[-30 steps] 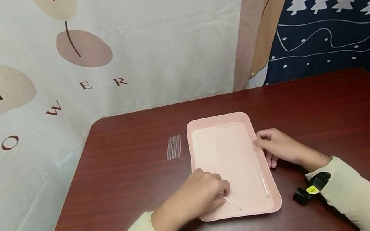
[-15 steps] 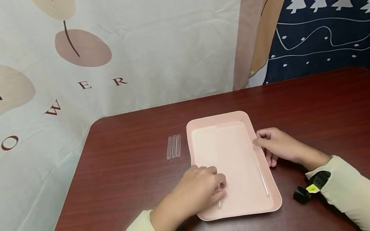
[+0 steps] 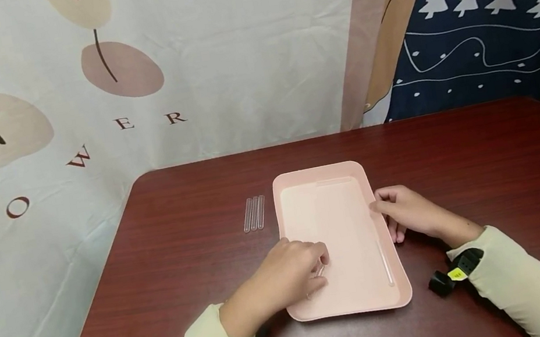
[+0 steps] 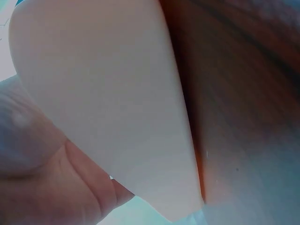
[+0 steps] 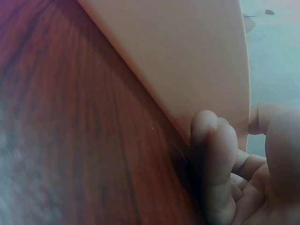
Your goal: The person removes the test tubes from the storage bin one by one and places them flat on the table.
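Note:
A shallow pink tray [image 3: 338,228] lies on the table. Over its near left part, my left hand [image 3: 289,271] holds a clear test tube [image 3: 320,270], mostly hidden by the fingers. Another clear tube [image 3: 386,263] lies along the tray's right wall, and a third [image 3: 333,182] lies crosswise at the far end. My right hand [image 3: 404,212] grips the tray's right rim, thumb on top; its curled fingers [image 5: 220,150] press against the outer wall in the right wrist view. In the left wrist view, the tray's outer wall [image 4: 108,93] hides much of the hand.
Three clear test tubes [image 3: 254,214] lie side by side on the dark red-brown table [image 3: 195,233], left of the tray. A printed curtain [image 3: 243,66] hangs behind the table, with a navy tree-patterned cloth [image 3: 483,40] at the right.
The tube in my left hand has swung from pointing toward the tray's near edge to lying close under the fingers. The left hand has shifted slightly left; the right hand stays at the rim.

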`<state>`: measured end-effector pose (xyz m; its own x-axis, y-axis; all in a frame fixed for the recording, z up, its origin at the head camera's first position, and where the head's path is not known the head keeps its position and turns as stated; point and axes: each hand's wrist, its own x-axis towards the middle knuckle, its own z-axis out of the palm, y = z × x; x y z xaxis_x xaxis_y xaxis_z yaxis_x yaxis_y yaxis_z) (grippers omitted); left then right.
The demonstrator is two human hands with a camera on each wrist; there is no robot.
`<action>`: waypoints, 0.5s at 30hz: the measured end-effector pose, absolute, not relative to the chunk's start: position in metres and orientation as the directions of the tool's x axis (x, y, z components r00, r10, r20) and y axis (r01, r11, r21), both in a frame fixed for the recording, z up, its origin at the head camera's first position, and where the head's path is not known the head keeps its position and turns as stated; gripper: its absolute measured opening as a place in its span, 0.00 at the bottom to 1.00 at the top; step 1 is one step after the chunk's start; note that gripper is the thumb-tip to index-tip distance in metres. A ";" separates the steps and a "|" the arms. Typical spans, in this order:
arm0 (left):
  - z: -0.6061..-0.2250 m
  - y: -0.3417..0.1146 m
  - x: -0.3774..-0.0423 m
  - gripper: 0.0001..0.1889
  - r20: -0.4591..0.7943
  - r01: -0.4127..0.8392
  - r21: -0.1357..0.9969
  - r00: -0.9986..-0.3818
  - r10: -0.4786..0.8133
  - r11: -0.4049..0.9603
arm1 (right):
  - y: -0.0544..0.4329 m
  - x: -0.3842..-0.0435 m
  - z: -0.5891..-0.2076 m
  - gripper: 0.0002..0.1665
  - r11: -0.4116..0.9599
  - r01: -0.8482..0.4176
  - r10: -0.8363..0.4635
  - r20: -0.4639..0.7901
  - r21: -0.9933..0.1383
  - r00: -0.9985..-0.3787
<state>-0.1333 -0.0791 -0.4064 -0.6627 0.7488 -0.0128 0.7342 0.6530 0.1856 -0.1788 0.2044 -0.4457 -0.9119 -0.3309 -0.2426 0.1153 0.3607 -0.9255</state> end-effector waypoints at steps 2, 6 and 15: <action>-0.406 -0.079 -0.135 0.12 -0.016 0.716 0.225 -0.675 0.738 0.660 | 0.204 -0.179 -0.446 0.16 0.362 0.115 -0.330 -0.242 -0.925 -0.912; -0.407 -0.080 -0.137 0.12 -0.033 0.682 0.274 -0.698 0.715 0.678 | 0.205 -0.179 -0.446 0.16 0.364 0.118 -0.330 -0.247 -0.924 -0.911; -0.408 -0.082 -0.137 0.13 -0.025 0.678 0.248 -0.709 0.704 0.692 | 0.205 -0.180 -0.446 0.15 0.372 0.118 -0.329 -0.250 -0.921 -0.911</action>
<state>-0.1373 -0.0820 -0.4084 -0.7093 0.7045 -0.0251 0.6782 0.6917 0.2481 -0.1797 0.2046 -0.4461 -0.9106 -0.3292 -0.2497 0.1178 0.3723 -0.9206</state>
